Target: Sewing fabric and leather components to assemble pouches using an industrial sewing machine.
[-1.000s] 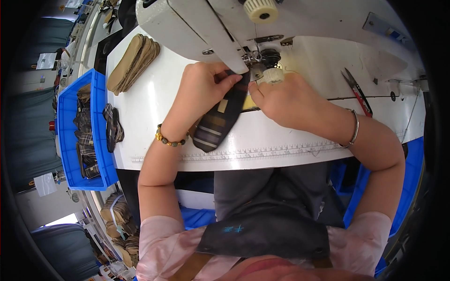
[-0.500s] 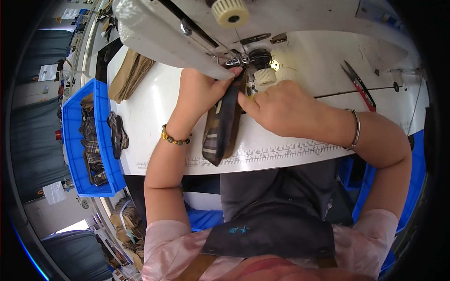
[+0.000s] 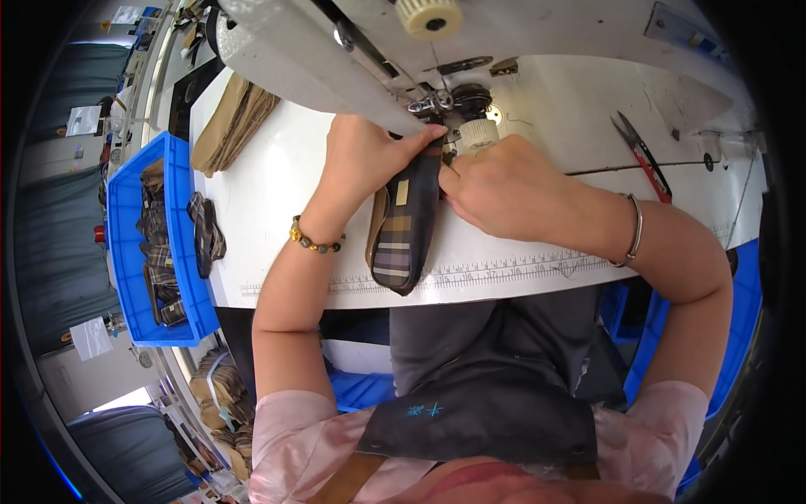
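Note:
A long plaid fabric piece point(image 3: 395, 239) with a rounded end, dark edging and a small pale label lies under the sewing machine point(image 3: 290, 71). Its far end reaches to the metal presser foot point(image 3: 431, 103). My left hand point(image 3: 363, 158) grips the piece just short of the foot, thumb on top; the fingers beneath are partly hidden. At the right edge of the same piece, my right hand point(image 3: 508, 186) is closed, with thumb and forefinger pinching the dark edging. A white knob point(image 3: 478, 133) and a dark bobbin-like wheel point(image 3: 471, 99) sit beside the foot.
Red-handled scissors point(image 3: 643, 160) lie on the right of the white table point(image 3: 537, 252). A stack of tan pieces point(image 3: 233, 126) is at the far left. A blue bin point(image 3: 201, 290) holds several plaid pieces, with another plaid piece point(image 3: 206, 233) beside it. A printed ruler runs along the near edge.
The plaid piece has turned flatter, so its striped face and label show more. My right hand has drawn its forefinger in and now pinches the edge.

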`<state>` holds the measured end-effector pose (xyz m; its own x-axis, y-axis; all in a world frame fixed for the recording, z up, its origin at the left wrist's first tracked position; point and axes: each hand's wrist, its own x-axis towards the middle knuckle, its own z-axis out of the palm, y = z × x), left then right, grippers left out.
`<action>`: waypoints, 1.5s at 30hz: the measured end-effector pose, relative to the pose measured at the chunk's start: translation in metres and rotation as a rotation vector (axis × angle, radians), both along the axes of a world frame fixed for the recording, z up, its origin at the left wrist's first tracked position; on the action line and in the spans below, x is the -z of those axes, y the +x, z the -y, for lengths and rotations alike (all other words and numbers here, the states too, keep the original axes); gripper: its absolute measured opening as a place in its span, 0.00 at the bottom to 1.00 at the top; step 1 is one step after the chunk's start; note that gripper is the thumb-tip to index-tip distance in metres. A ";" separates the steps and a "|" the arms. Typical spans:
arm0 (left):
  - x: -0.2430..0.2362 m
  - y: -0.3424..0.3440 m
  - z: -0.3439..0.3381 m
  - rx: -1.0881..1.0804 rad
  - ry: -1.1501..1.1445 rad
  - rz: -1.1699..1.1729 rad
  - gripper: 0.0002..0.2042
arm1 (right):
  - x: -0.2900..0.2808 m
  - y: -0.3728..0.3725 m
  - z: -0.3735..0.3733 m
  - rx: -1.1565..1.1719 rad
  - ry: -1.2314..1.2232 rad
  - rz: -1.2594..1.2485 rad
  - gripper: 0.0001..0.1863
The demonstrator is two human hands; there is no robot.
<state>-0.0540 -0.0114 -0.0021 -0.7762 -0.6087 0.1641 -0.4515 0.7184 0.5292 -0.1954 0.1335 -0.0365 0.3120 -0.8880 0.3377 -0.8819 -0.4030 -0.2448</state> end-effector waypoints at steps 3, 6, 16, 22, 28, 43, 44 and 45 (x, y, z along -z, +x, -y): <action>-0.002 0.000 0.000 -0.019 0.005 0.022 0.15 | 0.001 -0.001 0.002 -0.010 -0.027 -0.017 0.09; -0.003 0.001 0.000 -0.025 0.028 0.027 0.16 | 0.000 -0.001 0.002 -0.018 -0.027 -0.038 0.08; 0.001 0.002 0.004 -0.058 -0.043 0.064 0.15 | -0.004 -0.004 0.001 0.019 -0.076 -0.117 0.04; -0.006 0.001 -0.004 -0.114 -0.014 0.096 0.13 | -0.005 -0.007 0.000 0.014 -0.129 -0.101 0.02; -0.002 0.000 -0.002 -0.161 0.048 0.041 0.12 | -0.009 -0.006 -0.001 0.021 -0.114 -0.112 0.03; -0.022 0.031 -0.046 0.330 -0.377 0.209 0.20 | -0.034 0.015 -0.044 -0.251 0.141 -0.161 0.31; -0.022 0.031 -0.045 0.343 -0.388 0.192 0.20 | -0.031 0.016 -0.045 -0.224 0.055 -0.196 0.26; -0.021 0.032 -0.046 0.341 -0.387 0.192 0.20 | -0.029 0.017 -0.045 -0.197 -0.030 -0.230 0.22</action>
